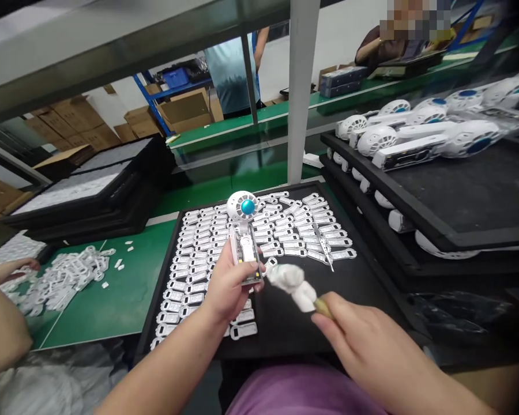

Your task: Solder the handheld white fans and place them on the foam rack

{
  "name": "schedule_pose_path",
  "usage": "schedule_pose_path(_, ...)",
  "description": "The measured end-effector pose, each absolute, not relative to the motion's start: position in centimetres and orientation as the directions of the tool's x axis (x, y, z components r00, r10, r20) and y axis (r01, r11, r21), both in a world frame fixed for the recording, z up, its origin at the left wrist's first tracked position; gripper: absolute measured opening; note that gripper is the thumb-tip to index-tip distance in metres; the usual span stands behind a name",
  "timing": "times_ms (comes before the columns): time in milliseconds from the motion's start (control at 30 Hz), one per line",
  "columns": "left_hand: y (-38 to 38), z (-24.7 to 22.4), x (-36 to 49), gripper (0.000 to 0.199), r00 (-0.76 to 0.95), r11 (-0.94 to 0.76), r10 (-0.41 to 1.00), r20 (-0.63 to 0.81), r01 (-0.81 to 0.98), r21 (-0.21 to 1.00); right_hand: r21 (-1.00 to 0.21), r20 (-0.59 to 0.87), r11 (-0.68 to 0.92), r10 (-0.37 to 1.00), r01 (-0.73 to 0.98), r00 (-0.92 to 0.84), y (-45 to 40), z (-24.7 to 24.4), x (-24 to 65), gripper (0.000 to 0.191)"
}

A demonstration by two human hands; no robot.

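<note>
left hand [229, 288] curled around the grip of a white handheld fan [244, 230], long axis nearly upright, fan head pointing away, above the middle of the black tray [285, 337]. right hand [358, 340] pinching a wooden stick [323, 308] tipped with a white cloth wad [290, 287], just beside the fan. on the tray, rows of white plastic casings [281, 230] and metal tweezers [326, 253]; left of the tray, a green workbench [112, 305] and a co-worker's hand [8, 271]; right of the tray, stacked trays of fans [415, 138].

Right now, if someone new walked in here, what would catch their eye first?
The small white fan with a blue center stands out, held up in the left hand over a black tray covered in rows of white plastic strips. Beside it, the right hand holds a white cloth on a handle. More fans lie on a dark tray to the right.
</note>
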State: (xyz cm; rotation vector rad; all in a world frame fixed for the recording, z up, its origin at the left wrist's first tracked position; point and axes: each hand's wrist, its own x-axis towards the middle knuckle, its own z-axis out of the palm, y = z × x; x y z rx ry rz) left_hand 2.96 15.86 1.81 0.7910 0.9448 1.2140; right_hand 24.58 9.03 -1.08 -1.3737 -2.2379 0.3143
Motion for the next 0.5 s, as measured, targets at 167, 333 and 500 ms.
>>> schedule_pose_path(167, 19.6, 1.6, 1.1, 0.050, 0.071, 0.215, 0.977, -0.203, -0.291, 0.932, -0.393, 0.230, 0.320, 0.942, 0.862, -0.244, 9.3, -4.0, 27.5, 0.025)
schedule_pose_path(333, 22.3, 2.3, 1.6, 0.043, 0.116, 0.163, 0.984, -0.133, -0.306, 0.938, -0.468, 0.260, 0.337, 0.936, 0.817, -0.238, 9.1, -3.2, 27.5, 0.026)
schedule_pose_path(500, 19.7, 3.0, 4.8, 0.041, 0.260, 0.108, 0.965, 0.024, -0.479, 0.871, -0.629, 0.528, 0.439, 0.847, 0.642, -0.062, 8.4, -0.1, 26.3, 0.024)
